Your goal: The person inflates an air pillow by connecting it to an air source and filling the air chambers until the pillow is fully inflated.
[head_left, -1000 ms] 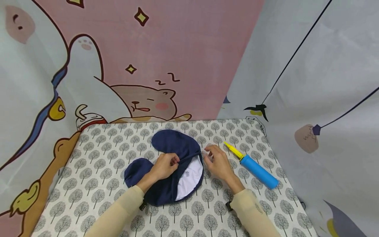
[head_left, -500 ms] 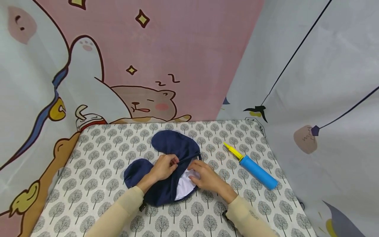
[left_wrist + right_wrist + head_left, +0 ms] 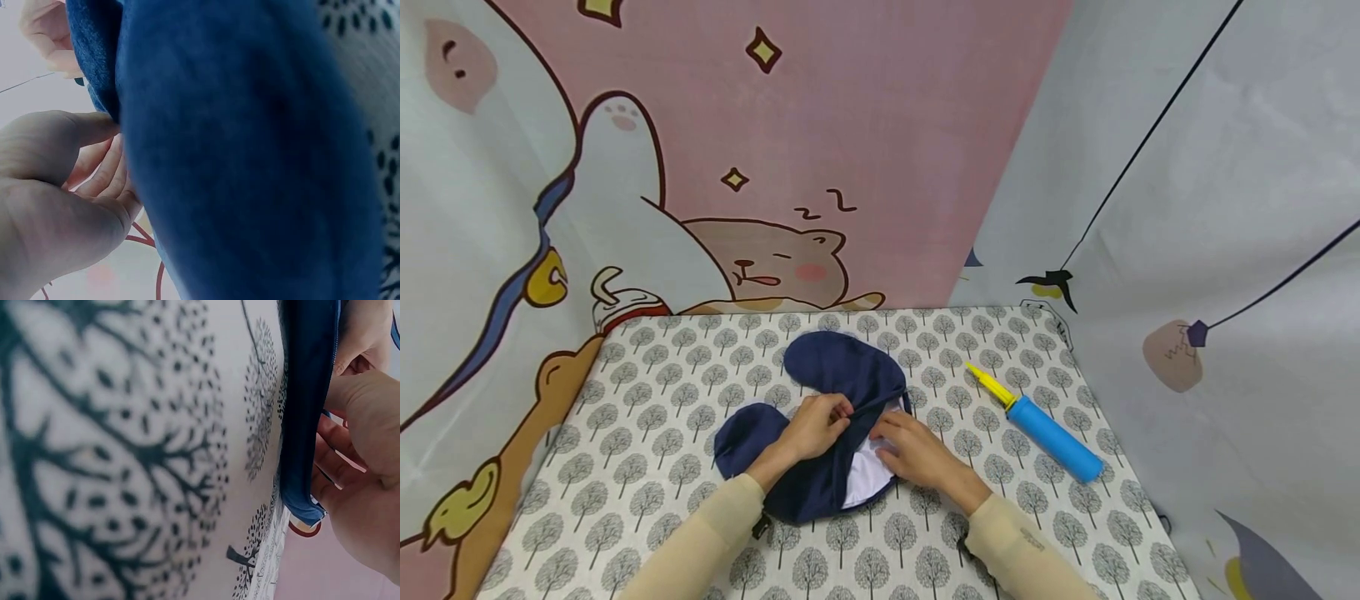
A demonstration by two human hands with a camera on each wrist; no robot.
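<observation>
A navy U-shaped neck pillow [image 3: 842, 362] lies on the table with its curved end to the right and its cover open there. White lining or an inner bladder [image 3: 867, 479] shows through the opening. My left hand [image 3: 812, 427] pinches the cover's edge between thumb and fingers, holding that flap back to the left. My right hand [image 3: 917, 450] reaches into the opening, fingers bent over the white material. I cannot tell whether these fingertips grip it. In the right wrist view a zipped navy edge [image 3: 309, 412] runs in front of the right fingers, hiding their tips.
To the right lies a hand pump [image 3: 1052, 437] with a blue barrel and yellow nozzle, pointing away to the left. The table is covered by a tree-print cloth [image 3: 655, 500]. Printed curtains [image 3: 895, 150] hang behind it and at both sides.
My right hand has moved left from beside the pillow onto the white material in the opening, covering the small round spot seen there earlier. The left hand keeps its hold on the cover's edge.
</observation>
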